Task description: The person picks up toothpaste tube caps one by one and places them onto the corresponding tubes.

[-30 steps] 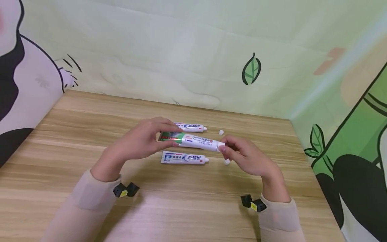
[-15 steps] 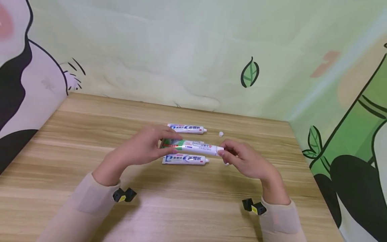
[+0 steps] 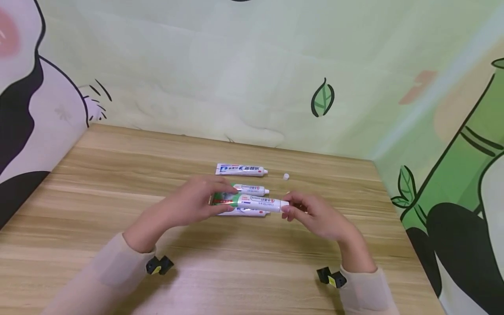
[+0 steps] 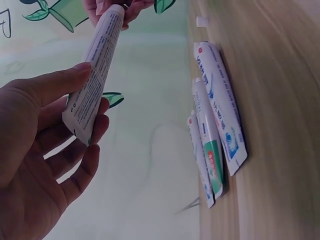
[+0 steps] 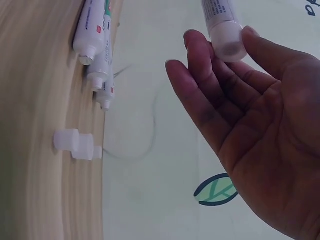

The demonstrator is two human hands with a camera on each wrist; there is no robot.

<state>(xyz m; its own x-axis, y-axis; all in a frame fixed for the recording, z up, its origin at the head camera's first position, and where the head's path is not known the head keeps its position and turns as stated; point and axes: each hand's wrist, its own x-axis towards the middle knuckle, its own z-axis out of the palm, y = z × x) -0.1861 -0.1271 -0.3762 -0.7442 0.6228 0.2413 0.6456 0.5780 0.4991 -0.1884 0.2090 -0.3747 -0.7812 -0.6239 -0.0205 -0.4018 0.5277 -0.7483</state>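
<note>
My left hand (image 3: 193, 203) grips the crimped end of a green and white toothpaste tube (image 3: 256, 203) and holds it level above the table (image 3: 98, 183). At the tube's other end, my right hand (image 3: 311, 213) pinches the white cap (image 5: 226, 37) between thumb and fingers. In the left wrist view the held tube (image 4: 95, 80) runs from my left hand's fingers (image 4: 55, 130) up toward the right hand (image 4: 115, 7). Three more tubes lie in a row on the wood: a far tube (image 3: 241, 169), a middle tube (image 3: 252, 190) and a near tube (image 3: 246, 213) partly hidden under the held one.
A loose white cap (image 3: 286, 176) lies right of the far tube. Loose caps (image 5: 75, 144) also show on the wood in the right wrist view. Printed cloth walls (image 3: 236, 78) close in the table at the back and both sides.
Both hands have brought the held tube toward me, from over the middle tube to over the near one. The grips look the same.
</note>
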